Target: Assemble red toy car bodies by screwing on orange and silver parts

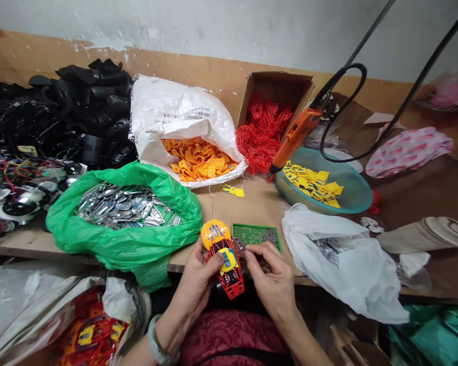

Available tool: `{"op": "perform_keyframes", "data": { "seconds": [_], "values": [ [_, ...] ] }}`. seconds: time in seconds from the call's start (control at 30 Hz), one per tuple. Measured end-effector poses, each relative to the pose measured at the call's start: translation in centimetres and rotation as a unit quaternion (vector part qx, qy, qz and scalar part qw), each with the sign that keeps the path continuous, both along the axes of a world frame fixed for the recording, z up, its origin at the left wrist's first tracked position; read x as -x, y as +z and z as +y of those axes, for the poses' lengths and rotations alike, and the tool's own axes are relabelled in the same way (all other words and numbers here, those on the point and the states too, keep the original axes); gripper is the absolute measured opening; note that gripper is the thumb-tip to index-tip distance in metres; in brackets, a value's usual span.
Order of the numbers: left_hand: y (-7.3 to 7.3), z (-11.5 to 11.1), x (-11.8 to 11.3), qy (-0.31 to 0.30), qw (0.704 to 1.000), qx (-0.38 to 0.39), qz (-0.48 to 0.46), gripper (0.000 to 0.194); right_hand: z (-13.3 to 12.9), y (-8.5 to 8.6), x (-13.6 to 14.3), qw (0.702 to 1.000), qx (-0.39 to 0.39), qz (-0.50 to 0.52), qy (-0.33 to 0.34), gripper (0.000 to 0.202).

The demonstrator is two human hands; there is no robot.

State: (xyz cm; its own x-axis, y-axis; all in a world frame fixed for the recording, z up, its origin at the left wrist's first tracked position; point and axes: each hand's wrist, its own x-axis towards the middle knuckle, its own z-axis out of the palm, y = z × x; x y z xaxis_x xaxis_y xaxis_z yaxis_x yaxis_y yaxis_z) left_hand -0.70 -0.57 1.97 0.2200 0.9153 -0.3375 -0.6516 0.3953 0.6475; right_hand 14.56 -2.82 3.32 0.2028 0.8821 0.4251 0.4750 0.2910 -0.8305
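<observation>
A toy car with a red frame, an orange-yellow front and a yellow top panel is held just in front of the table edge. My left hand grips it from the left, thumb resting on its top. At its right side, my right hand is closed in a pinch on a small shiny part, which is close against the car; whether they touch I cannot tell. Behind the car lies a green grid tray with tiny metal screws heaped at its right end.
Left stands a green bag of silvery parts; behind it, a white sack of orange pieces. An orange electric screwdriver hangs above a teal bowl of yellow pieces. A white plastic bag overhangs the table's right front edge.
</observation>
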Motion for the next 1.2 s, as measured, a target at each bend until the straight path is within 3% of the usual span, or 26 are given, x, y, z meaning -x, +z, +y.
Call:
{"op": "perform_keyframes", "data": {
  "seconds": [0.17,0.27,0.37,0.47,0.63,0.87,1.2],
  "values": [
    [0.4,-0.3,1.1,-0.056,0.998,0.019,-0.011,0.054,0.3,-0.6,-0.5,0.993,0.072,0.086,0.036,0.010],
    [0.8,-0.4,1.8,-0.060,0.998,0.014,0.000,0.050,0.7,-1.3,-1.2,0.984,0.087,0.142,0.066,0.006],
    [1.0,-0.4,2.3,-0.050,0.998,0.019,0.019,0.047,0.6,-1.3,-1.8,0.980,0.078,0.174,0.052,0.008],
    [1.1,-0.3,2.2,-0.039,0.998,0.032,0.041,0.044,-0.1,-0.2,-1.6,0.988,0.027,0.147,0.028,0.016],
    [0.7,-0.1,1.3,-0.018,0.998,0.030,0.061,0.049,-1.2,1.4,0.0,0.996,-0.033,0.041,0.075,0.028],
    [0.5,-0.2,0.4,0.001,0.997,0.009,0.073,0.050,-1.0,0.6,0.9,0.992,-0.084,-0.031,0.087,0.031],
    [-0.2,-0.1,0.2,-0.001,0.996,-0.004,0.088,0.047,-0.8,-0.4,1.2,0.991,-0.085,-0.037,0.095,0.031]
  ]
}}
